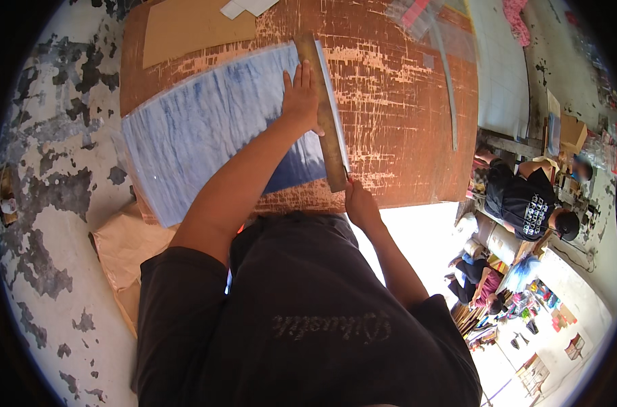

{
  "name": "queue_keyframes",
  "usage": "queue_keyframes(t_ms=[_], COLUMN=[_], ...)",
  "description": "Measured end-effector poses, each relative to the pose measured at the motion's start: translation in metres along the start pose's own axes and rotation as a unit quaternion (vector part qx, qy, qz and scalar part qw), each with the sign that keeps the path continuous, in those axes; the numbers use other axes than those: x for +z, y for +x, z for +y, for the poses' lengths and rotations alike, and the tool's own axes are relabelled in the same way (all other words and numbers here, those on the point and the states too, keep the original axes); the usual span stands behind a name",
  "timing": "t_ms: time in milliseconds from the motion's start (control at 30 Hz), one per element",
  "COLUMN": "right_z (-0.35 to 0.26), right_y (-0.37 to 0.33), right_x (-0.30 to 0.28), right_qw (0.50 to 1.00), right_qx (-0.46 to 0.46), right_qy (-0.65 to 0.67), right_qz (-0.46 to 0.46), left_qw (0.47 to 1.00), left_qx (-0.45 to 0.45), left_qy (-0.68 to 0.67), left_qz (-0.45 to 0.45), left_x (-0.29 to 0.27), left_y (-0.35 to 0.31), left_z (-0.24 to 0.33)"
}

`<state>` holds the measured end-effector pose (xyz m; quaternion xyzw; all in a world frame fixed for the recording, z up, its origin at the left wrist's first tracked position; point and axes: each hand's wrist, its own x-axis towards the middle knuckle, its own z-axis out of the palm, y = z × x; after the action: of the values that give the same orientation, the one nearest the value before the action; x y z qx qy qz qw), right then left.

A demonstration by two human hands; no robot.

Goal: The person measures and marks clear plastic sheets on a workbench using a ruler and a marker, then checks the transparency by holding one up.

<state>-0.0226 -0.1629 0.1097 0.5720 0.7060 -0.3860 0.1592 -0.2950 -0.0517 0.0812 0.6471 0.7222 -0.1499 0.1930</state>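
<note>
A sheet with blue and white streaks (200, 122) lies on the worn brown tabletop (403, 102), with a clear film edge showing at its left. Across its right end runs a long flat straightedge (331, 146). My left hand (300, 100) presses on this straightedge with fingers spread, partly over the sheet. At the near end of the straightedge, my right hand (363, 207) is closed around a small red-handled cutter (350, 180), mostly hidden in the fist. Its tip is by the sheet's right edge, where a narrow pale strip shows beyond the straightedge.
Brown cardboard (193, 30) and a white piece (247, 7) lie at the table's far side. A long grey strip (450, 95) and clear plastic lie at the far right. Brown paper (128, 237) stands at left. Two people, one in a black shirt (522, 200), sit at right among clutter.
</note>
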Motion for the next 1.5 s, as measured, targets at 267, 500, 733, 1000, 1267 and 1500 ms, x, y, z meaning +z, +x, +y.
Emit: queue_keyframes(t_ms=[267, 500, 733, 1000, 1267, 1500], right_z=[-0.012, -0.137, -0.182, -0.175, -0.071, 0.001], right_y=[0.018, 0.194, 0.276, 0.240, 0.119, 0.022], right_x=[-0.036, -0.093, -0.111, -0.108, -0.040, -0.002], right_qw=[1.000, 0.964, 0.950, 0.955, 0.992, 0.999], right_qx=[-0.006, -0.190, -0.258, -0.230, -0.100, 0.003], right_qy=[0.010, -0.012, -0.130, -0.169, 0.035, 0.033], right_qz=[0.029, 0.186, 0.118, 0.081, 0.071, -0.002], left_qw=[1.000, 1.000, 0.999, 1.000, 1.000, 1.000], left_qx=[-0.006, -0.006, 0.014, 0.016, -0.001, -0.006], left_qy=[-0.004, 0.006, 0.028, 0.013, -0.001, 0.006], left_qz=[0.017, -0.007, -0.029, -0.005, -0.006, 0.002], left_x=[0.006, -0.006, -0.009, -0.004, -0.007, -0.004], left_y=[-0.002, 0.000, -0.002, -0.002, -0.002, -0.001], left_z=[-0.003, 0.002, 0.000, -0.003, -0.002, 0.000])
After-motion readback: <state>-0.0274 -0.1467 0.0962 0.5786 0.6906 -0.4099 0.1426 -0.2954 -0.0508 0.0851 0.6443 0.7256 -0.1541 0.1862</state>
